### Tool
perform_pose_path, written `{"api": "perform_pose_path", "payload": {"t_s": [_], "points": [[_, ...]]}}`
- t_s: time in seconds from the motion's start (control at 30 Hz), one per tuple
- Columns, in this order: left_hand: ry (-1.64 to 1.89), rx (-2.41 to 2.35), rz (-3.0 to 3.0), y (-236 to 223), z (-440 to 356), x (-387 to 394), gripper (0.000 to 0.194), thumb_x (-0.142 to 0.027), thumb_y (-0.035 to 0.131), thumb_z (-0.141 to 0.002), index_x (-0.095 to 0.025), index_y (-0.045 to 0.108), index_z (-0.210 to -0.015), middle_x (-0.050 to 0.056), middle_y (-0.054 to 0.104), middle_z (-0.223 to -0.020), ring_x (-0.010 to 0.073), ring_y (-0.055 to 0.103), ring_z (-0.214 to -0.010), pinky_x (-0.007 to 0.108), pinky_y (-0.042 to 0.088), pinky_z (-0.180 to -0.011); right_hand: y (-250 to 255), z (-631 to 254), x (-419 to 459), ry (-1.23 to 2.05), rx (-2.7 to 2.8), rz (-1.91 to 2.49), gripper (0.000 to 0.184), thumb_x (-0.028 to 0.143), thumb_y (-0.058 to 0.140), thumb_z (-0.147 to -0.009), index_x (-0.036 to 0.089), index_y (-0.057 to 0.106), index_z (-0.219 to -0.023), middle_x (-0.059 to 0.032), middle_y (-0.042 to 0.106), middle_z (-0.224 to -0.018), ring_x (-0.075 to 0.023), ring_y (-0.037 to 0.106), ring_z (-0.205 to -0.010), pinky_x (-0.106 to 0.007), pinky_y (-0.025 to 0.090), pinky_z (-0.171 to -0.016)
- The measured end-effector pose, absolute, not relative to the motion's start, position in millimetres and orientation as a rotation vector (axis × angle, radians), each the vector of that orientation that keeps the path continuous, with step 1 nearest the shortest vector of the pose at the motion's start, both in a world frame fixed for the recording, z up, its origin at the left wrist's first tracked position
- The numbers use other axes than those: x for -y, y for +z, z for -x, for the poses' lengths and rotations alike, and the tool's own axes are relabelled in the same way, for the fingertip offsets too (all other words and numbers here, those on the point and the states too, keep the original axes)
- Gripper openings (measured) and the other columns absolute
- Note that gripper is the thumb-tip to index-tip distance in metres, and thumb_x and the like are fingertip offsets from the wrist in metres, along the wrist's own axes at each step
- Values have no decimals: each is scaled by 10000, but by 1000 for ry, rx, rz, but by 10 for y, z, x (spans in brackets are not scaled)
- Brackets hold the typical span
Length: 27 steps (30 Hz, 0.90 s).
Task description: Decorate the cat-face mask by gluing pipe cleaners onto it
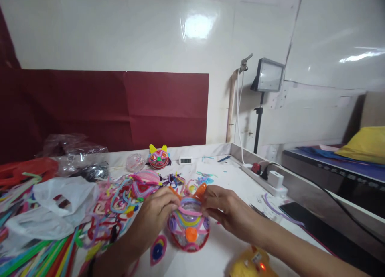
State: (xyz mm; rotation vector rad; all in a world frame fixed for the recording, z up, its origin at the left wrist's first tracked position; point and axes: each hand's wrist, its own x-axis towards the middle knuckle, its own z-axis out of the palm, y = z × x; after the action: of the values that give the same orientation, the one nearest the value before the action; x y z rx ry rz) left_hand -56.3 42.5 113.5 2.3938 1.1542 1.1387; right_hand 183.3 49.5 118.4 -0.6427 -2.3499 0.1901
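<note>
A round animal-face craft (191, 235) stands in front of me, covered in pipe cleaners, with an orange nose, a red rim and orange ears. My left hand (155, 212) pinches the end of a pink pipe cleaner (190, 212) along its upper edge. On the other side my right hand (225, 210) has its fingers closed around that strip's right end, beside the orange ear (199, 191). The fingertips partly cover the strip's ends. Just left of the craft lies a loose teardrop-shaped pipe-cleaner piece (158, 250) with a dark blue centre.
Loose pipe cleaners (45, 257) and a white plastic bag (51, 208) crowd the left. A finished-looking face craft with yellow ears (159, 157) stands behind, near a small digital clock (185, 160). To the right are a power strip (264, 180), a dark phone-like slab (315, 225) and a yellow object (252, 265).
</note>
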Motion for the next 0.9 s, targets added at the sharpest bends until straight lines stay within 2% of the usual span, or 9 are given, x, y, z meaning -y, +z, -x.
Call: {"api": "perform_pose_path", "payload": {"t_s": [0.23, 0.53, 0.73, 0.9], "points": [[1063, -1124, -2400, 1112, 595, -472, 243, -134, 471, -895, -198, 672, -775, 12, 631, -817, 152, 612, -779, 245, 446, -711, 1287, -1848, -578, 199, 2428, 624, 174, 67, 619, -911, 162, 720, -805, -59, 650, -870, -173, 595, -845, -268, 461, -736], [1015, -1112, -2387, 1086, 624, -500, 240, -134, 476, -902, -201, 659, -761, 7, 568, -826, 152, 577, -787, 249, 426, -710, 1343, -1816, -713, 188, 2457, 524, 136, 71, 705, -858, 149, 738, -752, -56, 629, -847, -172, 558, -837, -284, 418, -764], [990, -1171, -2344, 1114, 609, -511, 236, -127, 504, -876, -203, 689, -751, 12, 550, -819, 158, 566, -793, 254, 419, -724, 1330, -1825, -779, 195, 2452, 517, 148, 188, 706, -890, 164, 754, -752, -47, 611, -825, -175, 542, -830, -306, 389, -777], [994, -1203, -2303, 1099, 614, -531, 220, -126, 528, -844, -193, 713, -746, 21, 563, -814, 165, 577, -795, 264, 422, -724, 1292, -1825, -842, 224, 2442, 497, 391, 443, 561, -963, 177, 756, -753, -60, 620, -826, -187, 542, -842, -332, 380, -791]]}}
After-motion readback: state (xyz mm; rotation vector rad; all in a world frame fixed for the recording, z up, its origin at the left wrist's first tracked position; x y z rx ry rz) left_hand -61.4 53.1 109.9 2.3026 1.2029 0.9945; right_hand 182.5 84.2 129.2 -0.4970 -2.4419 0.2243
